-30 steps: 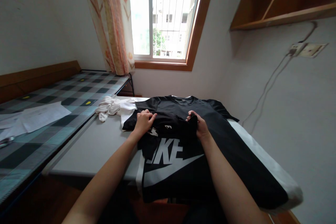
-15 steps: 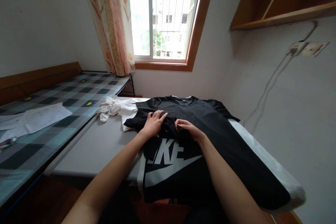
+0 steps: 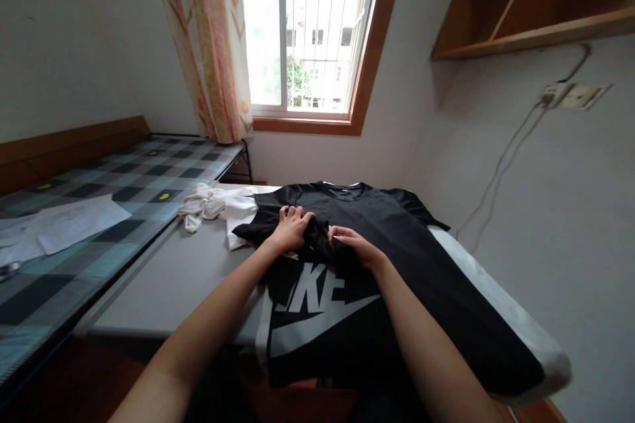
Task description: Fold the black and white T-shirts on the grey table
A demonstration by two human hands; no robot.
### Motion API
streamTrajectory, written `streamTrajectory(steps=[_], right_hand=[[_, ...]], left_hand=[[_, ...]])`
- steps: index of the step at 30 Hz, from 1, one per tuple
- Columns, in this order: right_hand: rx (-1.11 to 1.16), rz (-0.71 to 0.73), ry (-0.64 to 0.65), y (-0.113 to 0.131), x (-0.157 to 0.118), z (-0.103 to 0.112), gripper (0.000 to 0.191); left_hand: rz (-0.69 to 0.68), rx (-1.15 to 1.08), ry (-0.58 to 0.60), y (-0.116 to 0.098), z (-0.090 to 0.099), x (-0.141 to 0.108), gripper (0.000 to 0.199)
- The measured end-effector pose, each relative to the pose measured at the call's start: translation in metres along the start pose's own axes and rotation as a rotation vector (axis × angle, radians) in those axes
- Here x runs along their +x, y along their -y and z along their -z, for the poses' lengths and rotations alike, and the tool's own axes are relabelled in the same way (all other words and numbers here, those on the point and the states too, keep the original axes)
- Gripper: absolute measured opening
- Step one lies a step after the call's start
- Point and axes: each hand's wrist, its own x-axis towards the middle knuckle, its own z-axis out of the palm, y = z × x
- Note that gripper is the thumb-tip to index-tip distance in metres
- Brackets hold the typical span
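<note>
A black T-shirt [image 3: 417, 277] with big pale lettering and a swoosh lies spread on the table, its neckline toward the window. On its left side rests a second, bunched black garment [image 3: 317, 241], whose kind I cannot make out. My left hand [image 3: 292, 228] presses on this bundle with its fingers curled into the cloth. Just to the right, my right hand [image 3: 354, 244] pinches the bundle's other end between thumb and fingers. A small dark flap of cloth hangs over the first letters of the print.
White cloths [image 3: 208, 203] lie crumpled at the table's back left. The grey table top [image 3: 169, 284] borders a bed with a checked cover [image 3: 124, 172], where papers [image 3: 82, 221] lie. A window stands behind; a wall shelf [image 3: 526, 39] and plugged-in cords are at right.
My left hand's fingers have curled in more tightly on the bunched garment. My right hand keeps its pinch in nearly the same place. The view has shifted slightly.
</note>
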Motion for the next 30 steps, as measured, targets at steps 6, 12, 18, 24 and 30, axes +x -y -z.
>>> streamTrajectory(steps=[6, 12, 18, 24, 30], right_hand=[[0.009, 0.033, 0.021, -0.004, 0.004, 0.004, 0.026], [0.02, 0.043, -0.013, -0.003, 0.003, 0.003, 0.025], [0.105, 0.274, -0.539, 0.003, 0.008, 0.021, 0.034], [-0.061, 0.451, -1.18, 0.001, 0.014, 0.059, 0.04], [-0.29, 0.571, -1.297, -0.002, 0.014, 0.069, 0.048]], left_hand=[[0.169, -0.25, -0.251, 0.005, -0.009, -0.013, 0.024], [0.278, -0.417, -0.234, 0.014, -0.013, -0.007, 0.031], [0.304, -0.616, -0.306, 0.021, -0.008, -0.009, 0.019], [0.285, -1.115, -0.519, 0.031, -0.005, -0.005, 0.023], [0.232, -1.247, -0.572, 0.033, 0.003, -0.006, 0.022]])
